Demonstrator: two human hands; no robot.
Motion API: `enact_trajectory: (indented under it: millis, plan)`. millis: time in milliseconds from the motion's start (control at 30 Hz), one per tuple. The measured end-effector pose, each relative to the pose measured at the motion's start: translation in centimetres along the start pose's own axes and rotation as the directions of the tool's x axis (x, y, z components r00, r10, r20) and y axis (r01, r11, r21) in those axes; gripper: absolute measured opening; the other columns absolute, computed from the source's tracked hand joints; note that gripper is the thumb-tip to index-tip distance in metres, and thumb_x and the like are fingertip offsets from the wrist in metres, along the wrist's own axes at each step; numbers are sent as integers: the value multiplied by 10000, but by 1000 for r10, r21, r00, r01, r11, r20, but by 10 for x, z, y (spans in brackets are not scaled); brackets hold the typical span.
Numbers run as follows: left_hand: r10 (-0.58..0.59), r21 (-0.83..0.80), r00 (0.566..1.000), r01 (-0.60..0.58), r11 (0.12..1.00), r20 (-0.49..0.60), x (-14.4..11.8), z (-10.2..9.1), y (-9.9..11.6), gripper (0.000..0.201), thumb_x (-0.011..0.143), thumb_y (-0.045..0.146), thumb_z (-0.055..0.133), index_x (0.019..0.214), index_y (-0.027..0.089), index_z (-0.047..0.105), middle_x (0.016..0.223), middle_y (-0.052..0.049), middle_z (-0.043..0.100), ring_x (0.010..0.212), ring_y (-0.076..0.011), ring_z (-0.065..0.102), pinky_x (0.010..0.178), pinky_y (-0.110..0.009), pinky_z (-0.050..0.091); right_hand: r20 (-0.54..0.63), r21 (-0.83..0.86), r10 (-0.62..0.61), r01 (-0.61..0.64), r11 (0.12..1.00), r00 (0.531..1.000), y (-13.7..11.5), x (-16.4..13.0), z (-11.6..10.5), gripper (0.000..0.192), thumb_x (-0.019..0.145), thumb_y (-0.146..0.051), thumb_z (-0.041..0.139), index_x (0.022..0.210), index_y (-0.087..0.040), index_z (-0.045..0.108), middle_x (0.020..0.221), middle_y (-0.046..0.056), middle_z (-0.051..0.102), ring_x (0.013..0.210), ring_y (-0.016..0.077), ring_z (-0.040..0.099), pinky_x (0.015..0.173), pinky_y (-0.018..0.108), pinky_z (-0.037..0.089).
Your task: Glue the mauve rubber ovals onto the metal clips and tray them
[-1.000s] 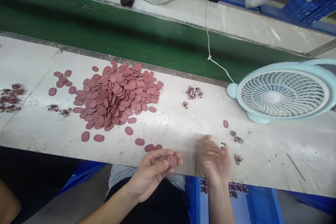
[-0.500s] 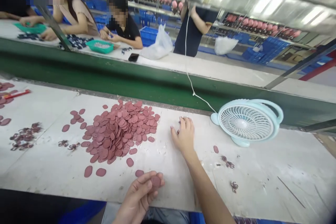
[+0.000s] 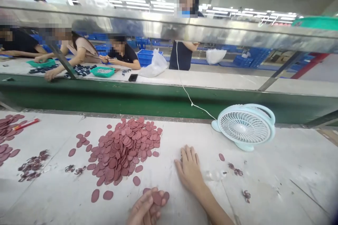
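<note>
My left hand (image 3: 148, 208) is at the near edge of the view, its fingers closed on a dark red oval disc (image 3: 157, 198). A second disc (image 3: 166, 197) shows at its fingertips. My right hand (image 3: 190, 170) lies palm down on the white table, fingers stretched out. Something small and dark shows beside its index finger, too covered to name. A large heap of the same oval discs (image 3: 124, 151) spreads left of both hands, with several loose ones around it.
A pale blue fan (image 3: 241, 128) stands at the back right, its white cord (image 3: 187, 93) running up. Small dark red scraps (image 3: 33, 165) lie left; more scraps (image 3: 235, 169) lie right. A red pen-like object (image 3: 26, 124) is far left. Co-workers sit beyond the green divider (image 3: 118, 95); another person stands.
The view has tilted upward. My right hand has come nearer to me and its fingers have flattened onto the table. A second disc now shows at my left fingertips.
</note>
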State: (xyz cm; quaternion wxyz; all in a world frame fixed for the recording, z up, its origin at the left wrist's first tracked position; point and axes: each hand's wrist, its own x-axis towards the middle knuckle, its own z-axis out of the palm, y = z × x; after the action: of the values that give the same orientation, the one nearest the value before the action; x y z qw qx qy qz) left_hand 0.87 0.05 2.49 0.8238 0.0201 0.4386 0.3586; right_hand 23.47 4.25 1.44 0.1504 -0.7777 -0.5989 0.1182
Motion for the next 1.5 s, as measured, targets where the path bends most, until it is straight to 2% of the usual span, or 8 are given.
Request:
enact_trajectory:
  millis: [200,367,533,733,967,1100,1233,1500]
  plan:
    - [28,49,1000,-27,998,-3,-18,10,4,331,710,215,887,1005,138,758,1061,-136,802,890,-253,786,625,-214,619,-85,155,-36,49,987,996,16,-49,-56,436,1056,-350,321,1374,-153,544,1398,161,574,1314,257,534,1089,413,445]
    - [29,81,1000,-28,996,-9,-23,18,1,303,720,212,881,996,149,775,1095,-135,796,941,-256,778,631,-189,611,120,138,-15,-2,990,993,22,-71,-61,233,1018,-313,473,1027,-216,685,927,64,692,827,233,691,761,379,558]
    - [3,115,999,-8,993,44,-26,28,-7,304,750,258,862,1023,157,778,1129,-133,781,956,-248,767,648,-196,603,177,61,-203,195,979,963,19,-70,-46,435,905,-33,502,1282,-221,613,1155,117,642,1007,261,662,839,390,570]
    - [-39,134,996,28,991,79,-27,25,-13,252,813,244,810,1051,169,772,1107,-124,775,959,-231,756,665,-197,589,303,-29,-470,501,865,829,31,-60,-50,402,842,56,512,1104,-205,671,1251,103,627,1114,273,615,902,378,571]
    - [8,104,985,-26,994,171,-28,26,-20,214,842,209,778,1055,188,769,1151,-123,765,1029,-222,736,738,-198,579,270,206,-95,39,978,958,35,-77,-71,96,964,-266,581,957,-211,660,860,37,672,712,203,661,664,330,551]
    - [34,130,979,-61,990,203,-27,32,-26,227,809,198,806,1034,211,775,1144,-100,772,1002,-234,743,744,-231,588,327,733,52,-288,616,943,14,-101,-89,236,907,-380,692,1109,-258,707,937,35,714,752,175,666,661,273,563]
    - [44,219,969,-98,971,242,-26,40,-30,260,776,194,830,1029,222,775,1179,-96,763,948,-222,740,665,-230,589,460,853,25,-450,262,887,-10,-116,-95,143,883,-350,729,970,-243,765,949,58,745,779,175,701,683,260,579]
    - [45,333,964,-135,933,262,-28,47,-31,220,740,167,850,950,180,784,1072,-108,786,827,-205,737,659,-257,581,495,840,61,-496,223,867,-22,-113,-89,166,859,-368,753,899,-208,772,739,29,738,673,152,678,654,249,565]
